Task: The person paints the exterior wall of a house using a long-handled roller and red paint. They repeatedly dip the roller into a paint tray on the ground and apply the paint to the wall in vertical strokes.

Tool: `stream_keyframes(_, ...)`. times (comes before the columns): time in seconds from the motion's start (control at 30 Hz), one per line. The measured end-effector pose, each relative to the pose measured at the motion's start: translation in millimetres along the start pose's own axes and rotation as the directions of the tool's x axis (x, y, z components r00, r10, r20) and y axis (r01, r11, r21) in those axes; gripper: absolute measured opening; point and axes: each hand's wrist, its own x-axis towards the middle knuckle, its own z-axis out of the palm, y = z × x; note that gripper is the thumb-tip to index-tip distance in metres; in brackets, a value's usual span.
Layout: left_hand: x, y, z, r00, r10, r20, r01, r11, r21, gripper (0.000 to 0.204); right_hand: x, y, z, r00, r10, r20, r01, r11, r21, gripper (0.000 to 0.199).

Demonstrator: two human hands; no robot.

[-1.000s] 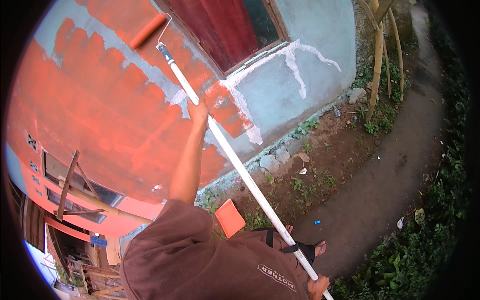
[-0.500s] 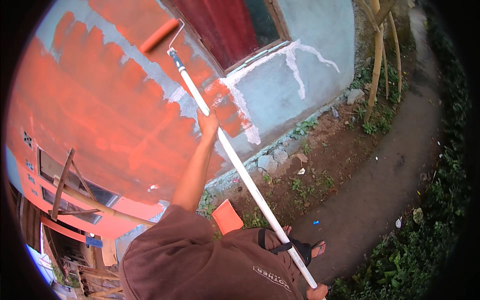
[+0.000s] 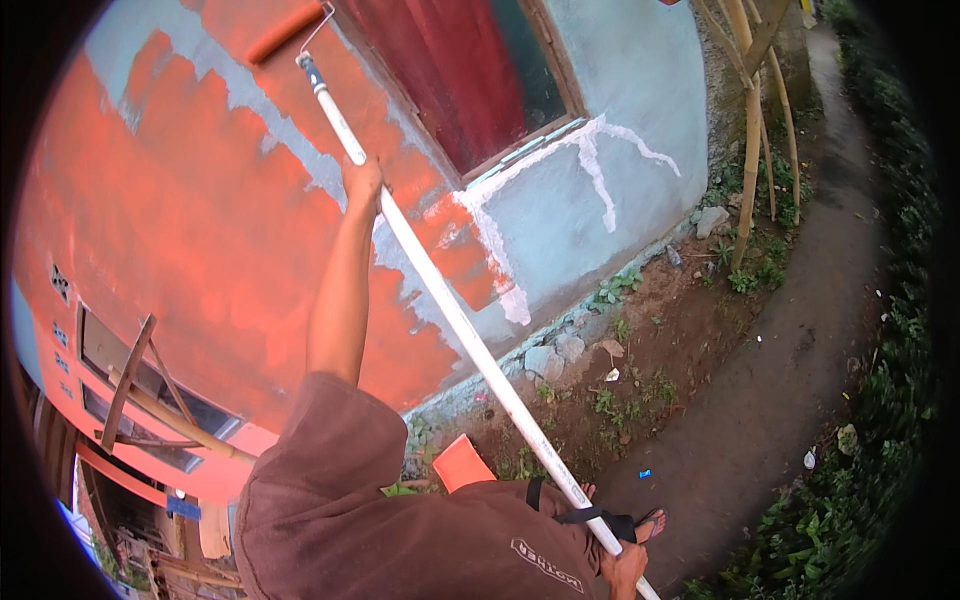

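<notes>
Both my hands grip the long white pole of a paint roller (image 3: 448, 308), which slants across the view. My left hand (image 3: 364, 184) is wrapped round its upper part, with the arm stretched out. Lower down, beside my hip, my right hand (image 3: 626, 566) closes round the pole near its bottom end. At the top, the orange roller sleeve (image 3: 285, 34) lies against the wall, left of a window (image 3: 450, 70) with a red curtain. Fresh orange paint (image 3: 200, 240) covers much of the wall (image 3: 640, 110); grey-blue and white patches show through.
An orange paint tray (image 3: 463, 462) sits on the ground by the wall's foot, partly hidden by my shirt. Bamboo poles (image 3: 752, 150) lean at the wall's far corner. Stones (image 3: 543, 362) and weeds line the base. A dirt path (image 3: 790, 330) runs along the right, beside dense plants (image 3: 800, 540).
The roller has moved up and left along the wall beside the window. My left arm has reached farther up with the pole, and my right hand has risen too.
</notes>
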Motion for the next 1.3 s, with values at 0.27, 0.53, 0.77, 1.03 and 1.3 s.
stream_keyframes(0.27, -24, -8, 6, 0.998, 0.002, 0.058, -0.002, 1.0, -0.004, 0.019, -27, 16, 12, 0.999, -0.033, -0.035, 0.034, 0.999, 0.032, 0.028)
stream_keyframes(0.53, -4, 23, 7, 0.999, 0.018, 0.031, -0.018, 1.0, -0.011, 0.021, -1, -22, -23, 0.992, 0.114, 0.056, -0.117, 0.991, 0.065, 0.031)
stream_keyframes(0.77, -63, -28, 19, 0.996, -0.082, 0.015, 0.081, 0.993, 0.08, 0.028, -44, 4, -63, 0.977, 0.188, 0.097, -0.179, 0.979, -0.093, 0.032)
stream_keyframes(1.03, -41, -13, 31, 0.998, -0.061, 0.021, 0.061, 0.998, -0.002, 0.027, 0, 48, -41, 0.996, 0.092, 0.016, -0.091, 0.995, -0.045, 0.031)
stream_keyframes(1.3, -63, -19, 38, 0.994, -0.104, 0.018, 0.103, 0.994, 0.037, 0.031, -23, 38, -66, 0.994, 0.103, 0.047, -0.102, 0.994, -0.025, 0.038)
